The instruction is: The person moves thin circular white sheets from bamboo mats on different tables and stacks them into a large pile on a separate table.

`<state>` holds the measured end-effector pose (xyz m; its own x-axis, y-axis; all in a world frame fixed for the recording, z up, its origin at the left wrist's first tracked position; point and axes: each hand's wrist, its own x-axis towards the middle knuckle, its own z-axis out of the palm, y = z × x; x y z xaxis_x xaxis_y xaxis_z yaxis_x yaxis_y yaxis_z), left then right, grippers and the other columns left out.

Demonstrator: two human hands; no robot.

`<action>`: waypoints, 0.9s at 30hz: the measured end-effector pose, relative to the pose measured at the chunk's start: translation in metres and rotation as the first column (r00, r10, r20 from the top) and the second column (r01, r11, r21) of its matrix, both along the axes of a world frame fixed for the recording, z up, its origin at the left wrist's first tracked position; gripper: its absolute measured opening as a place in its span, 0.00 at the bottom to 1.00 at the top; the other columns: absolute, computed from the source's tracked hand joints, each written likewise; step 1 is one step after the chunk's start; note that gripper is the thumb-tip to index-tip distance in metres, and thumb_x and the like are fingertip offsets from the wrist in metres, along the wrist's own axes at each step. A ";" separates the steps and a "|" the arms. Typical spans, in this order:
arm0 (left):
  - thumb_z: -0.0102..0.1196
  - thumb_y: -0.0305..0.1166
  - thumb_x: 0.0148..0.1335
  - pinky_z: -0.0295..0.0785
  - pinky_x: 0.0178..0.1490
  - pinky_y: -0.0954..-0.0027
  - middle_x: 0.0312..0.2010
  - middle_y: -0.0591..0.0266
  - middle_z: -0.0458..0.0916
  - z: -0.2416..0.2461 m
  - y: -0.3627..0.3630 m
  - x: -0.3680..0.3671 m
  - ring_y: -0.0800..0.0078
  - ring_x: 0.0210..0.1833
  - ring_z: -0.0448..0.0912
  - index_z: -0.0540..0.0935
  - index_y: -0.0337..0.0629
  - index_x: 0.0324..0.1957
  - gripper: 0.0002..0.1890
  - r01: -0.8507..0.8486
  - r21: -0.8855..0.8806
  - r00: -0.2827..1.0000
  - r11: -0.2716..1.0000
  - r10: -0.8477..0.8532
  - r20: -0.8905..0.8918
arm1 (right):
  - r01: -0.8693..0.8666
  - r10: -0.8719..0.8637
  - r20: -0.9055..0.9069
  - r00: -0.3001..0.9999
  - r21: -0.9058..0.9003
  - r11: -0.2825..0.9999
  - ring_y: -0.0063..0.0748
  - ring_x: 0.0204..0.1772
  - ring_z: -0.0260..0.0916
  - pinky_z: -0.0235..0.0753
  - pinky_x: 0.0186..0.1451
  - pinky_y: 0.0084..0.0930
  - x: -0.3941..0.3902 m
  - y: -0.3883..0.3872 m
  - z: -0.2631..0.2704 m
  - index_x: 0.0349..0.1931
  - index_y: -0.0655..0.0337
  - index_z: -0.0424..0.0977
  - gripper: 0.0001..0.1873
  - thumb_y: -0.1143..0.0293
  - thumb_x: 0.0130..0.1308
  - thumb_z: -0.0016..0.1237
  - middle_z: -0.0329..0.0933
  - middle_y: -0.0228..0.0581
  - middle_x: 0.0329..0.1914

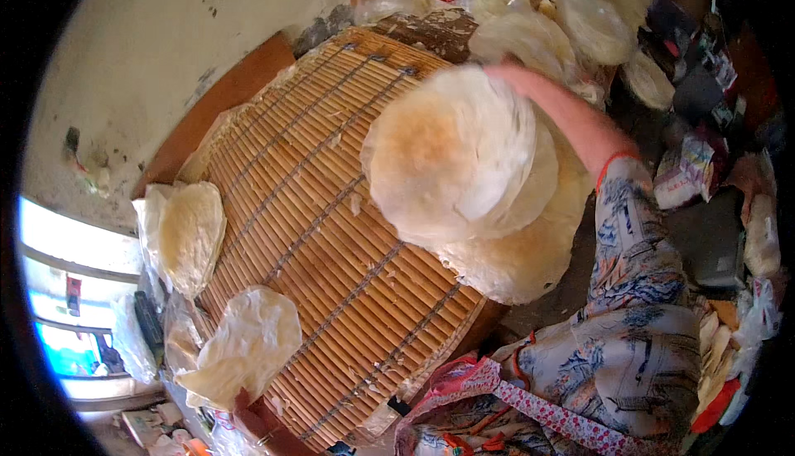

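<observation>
My right hand [510,77], blurred, reaches from a patterned sleeve with orange trim to the far edge of a thin, pale round sheet [428,145]. It grips that edge; its fingertips are hidden. More round sheets [515,269] lie overlapped beneath, on the right side of a slatted mat [323,207] tied with dark cords. A limp, folded pale sheet [254,332] lies over the mat's lower left edge. Against it is a reddish-brown shape at the bottom, possibly my left hand, but I cannot tell.
Another folded round sheet [192,235] hangs at the mat's left edge, beside plastic bags. A stained wall [155,71] and a wooden board [217,108] border the far left side. Many pale round sheets [528,40] are heaped beyond the mat. Bags and clutter [689,170] stand at the right.
</observation>
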<state>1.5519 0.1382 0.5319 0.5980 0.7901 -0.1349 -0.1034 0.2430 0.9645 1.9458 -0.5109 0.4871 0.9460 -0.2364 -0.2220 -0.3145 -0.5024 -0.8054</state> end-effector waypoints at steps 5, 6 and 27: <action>0.50 0.24 0.43 0.70 0.34 0.70 0.30 0.55 0.74 0.019 0.065 0.035 0.67 0.32 0.73 0.74 0.31 0.32 0.11 0.256 0.328 0.963 0.910 -0.212 -0.164 | 0.332 -0.290 0.197 0.936 -0.233 0.914 0.27 0.21 0.57 0.59 0.24 0.30 -0.057 -0.103 -0.168 0.19 0.62 0.64 0.09 0.67 0.44 0.47 0.63 0.35 0.18; 0.49 0.26 0.46 0.71 0.35 0.66 0.33 0.54 0.74 0.024 0.092 0.038 0.65 0.35 0.73 0.74 0.32 0.36 0.12 0.356 0.400 0.934 0.845 -0.333 -0.129 | 0.283 -0.257 0.136 0.957 -0.233 0.930 0.28 0.22 0.59 0.61 0.25 0.30 -0.067 -0.107 -0.166 0.19 0.62 0.65 0.09 0.66 0.45 0.46 0.64 0.35 0.18; 0.53 0.43 0.44 0.45 0.54 0.46 0.58 0.48 0.48 -0.097 -0.468 0.102 0.54 0.61 0.44 0.66 0.45 0.50 0.28 0.474 0.639 0.454 -0.606 -0.453 -0.767 | 0.096 -0.096 0.213 0.972 0.009 0.995 0.39 0.47 0.63 0.62 0.49 0.30 -0.239 -0.129 -0.133 0.41 0.64 0.63 0.16 0.70 0.50 0.43 0.68 0.42 0.40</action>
<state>1.6539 -0.3301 0.4354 0.7477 -0.6618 0.0542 -0.6596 -0.7308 0.1758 1.7071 -0.6399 0.3544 0.9443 -0.3287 -0.0174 -0.1827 -0.4794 -0.8583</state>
